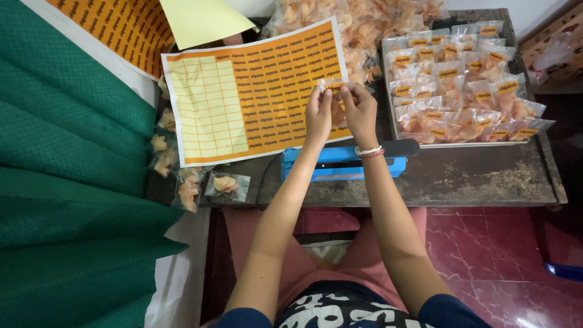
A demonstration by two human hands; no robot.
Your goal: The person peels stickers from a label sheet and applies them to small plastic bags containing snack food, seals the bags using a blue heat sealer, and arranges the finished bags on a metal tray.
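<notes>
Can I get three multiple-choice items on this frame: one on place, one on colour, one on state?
1. Where does the blue heat sealer sit?
A. near table edge, under the forearms
B. on the tray
C. on the floor

2. What colour is the sticker sheet?
A. green
B. orange and pale yellow
C. white

3. What are the left hand and right hand doing?
A. resting flat
B. pinching a small clear snack bag together
C. gripping the sealer

A: it lies at the near edge. B: orange labels, yellow stripped backing. B: both hands' fingertips meet on the bag.
</notes>
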